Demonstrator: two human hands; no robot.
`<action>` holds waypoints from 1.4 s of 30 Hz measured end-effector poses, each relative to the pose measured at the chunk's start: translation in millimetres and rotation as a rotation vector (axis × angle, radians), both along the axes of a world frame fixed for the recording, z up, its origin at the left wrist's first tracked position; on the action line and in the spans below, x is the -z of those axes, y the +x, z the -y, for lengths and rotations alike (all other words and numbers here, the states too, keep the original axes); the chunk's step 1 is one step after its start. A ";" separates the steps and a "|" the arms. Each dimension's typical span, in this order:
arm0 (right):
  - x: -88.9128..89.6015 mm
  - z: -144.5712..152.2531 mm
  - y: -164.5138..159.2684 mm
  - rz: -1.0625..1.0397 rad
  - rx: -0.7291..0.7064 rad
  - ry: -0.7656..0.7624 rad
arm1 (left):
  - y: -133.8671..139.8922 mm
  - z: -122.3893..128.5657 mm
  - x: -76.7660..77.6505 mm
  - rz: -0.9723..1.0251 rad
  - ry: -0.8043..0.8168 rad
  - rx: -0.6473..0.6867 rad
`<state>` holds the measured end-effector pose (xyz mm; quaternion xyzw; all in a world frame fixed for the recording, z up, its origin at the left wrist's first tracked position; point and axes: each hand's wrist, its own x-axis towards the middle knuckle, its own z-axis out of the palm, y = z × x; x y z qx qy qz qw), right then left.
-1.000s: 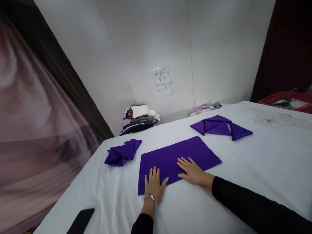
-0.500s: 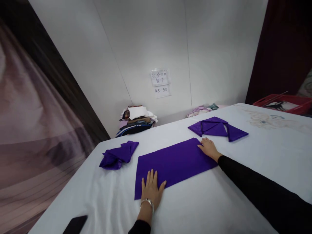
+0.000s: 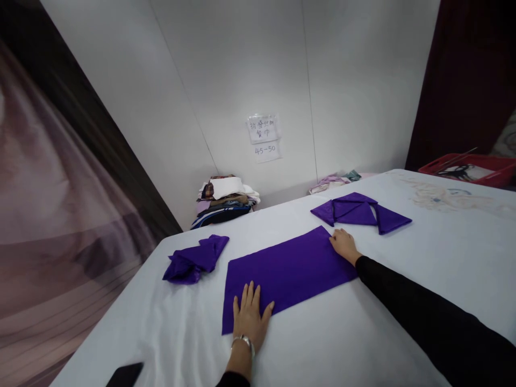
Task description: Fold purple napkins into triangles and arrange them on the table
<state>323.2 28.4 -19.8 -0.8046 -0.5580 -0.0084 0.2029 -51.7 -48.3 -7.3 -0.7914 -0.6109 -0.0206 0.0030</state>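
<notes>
A purple napkin (image 3: 288, 271), folded to a long rectangle, lies flat on the white-covered table. My left hand (image 3: 250, 318), with a silver bracelet at the wrist, rests palm down on its near left part, fingers spread. At the napkin's right edge, near the far corner, my right hand (image 3: 345, 246) has its fingers drawn together on the cloth; the fingertips are partly hidden. To the left lies a purple napkin folded into a bunched, pointed shape (image 3: 196, 260). Beyond my right hand is another purple napkin folded into pointed triangles (image 3: 358, 210).
A stack of folded clothes (image 3: 226, 198) stands past the table's far edge, with pink cloth (image 3: 328, 184) farther right. A red basket (image 3: 489, 171) holding scissors is at the far right. A dark flat object (image 3: 126, 374) lies at the near left. Handwritten signs (image 3: 264, 129) hang on the wall.
The fingers of my right hand have drawn in from lying stretched out to closing at the napkin's right edge. My left hand stays in place.
</notes>
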 end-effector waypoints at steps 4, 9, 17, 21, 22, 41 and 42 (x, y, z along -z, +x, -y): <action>-1.8 0.7 -1.1 0.001 0.031 0.000 | 0.4 0.1 0.5 -0.005 -0.024 -0.028; -3.9 1.8 -2.3 0.021 0.044 0.007 | -1.7 1.3 0.3 -0.010 -0.029 -0.080; -5.4 6.1 0.5 0.060 0.039 0.004 | -5.4 5.2 -3.1 0.006 -0.018 -0.150; -2.9 7.8 4.0 0.066 0.021 -0.005 | -5.4 10.0 -5.4 0.043 -0.038 -0.156; -1.4 7.6 5.9 0.065 0.013 -0.007 | -5.4 11.0 -6.5 0.055 -0.038 -0.156; 26.3 13.4 -39.4 0.177 -0.430 -0.188 | -6.4 -25.4 -2.4 0.080 -0.027 -0.332; 27.9 14.1 -36.4 0.184 -0.433 -0.196 | -6.3 -24.2 -1.5 0.073 -0.028 -0.349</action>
